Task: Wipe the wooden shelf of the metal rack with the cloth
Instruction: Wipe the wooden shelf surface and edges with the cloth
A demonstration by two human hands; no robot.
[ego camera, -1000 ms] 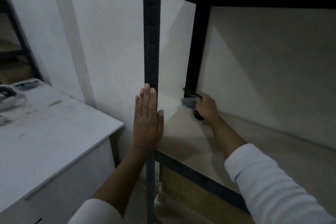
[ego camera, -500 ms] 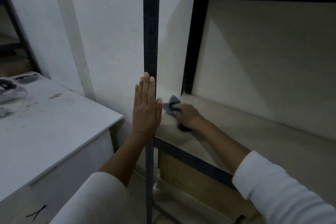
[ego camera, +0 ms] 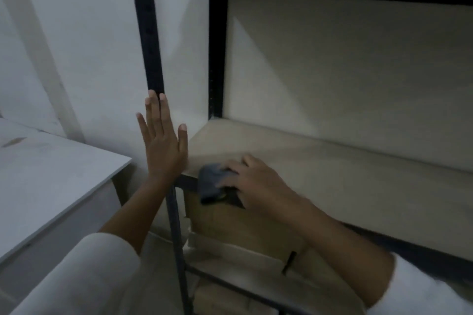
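Shelf [ego camera: 320,174] front corner: my right hand [ego camera: 253,181] presses the cloth [ego camera: 211,181] flat-fingered, left hand [ego camera: 163,146] open on the post [ego camera: 149,33]; overlapping strokes serve best.

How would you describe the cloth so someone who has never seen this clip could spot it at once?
Find the dark metal rack on the right, then its pale wooden shelf. At the shelf's front left corner, the right hand presses down on the cloth, which droops over the front edge. It is the only dark grey-blue, crumpled thing on the otherwise bare light board.
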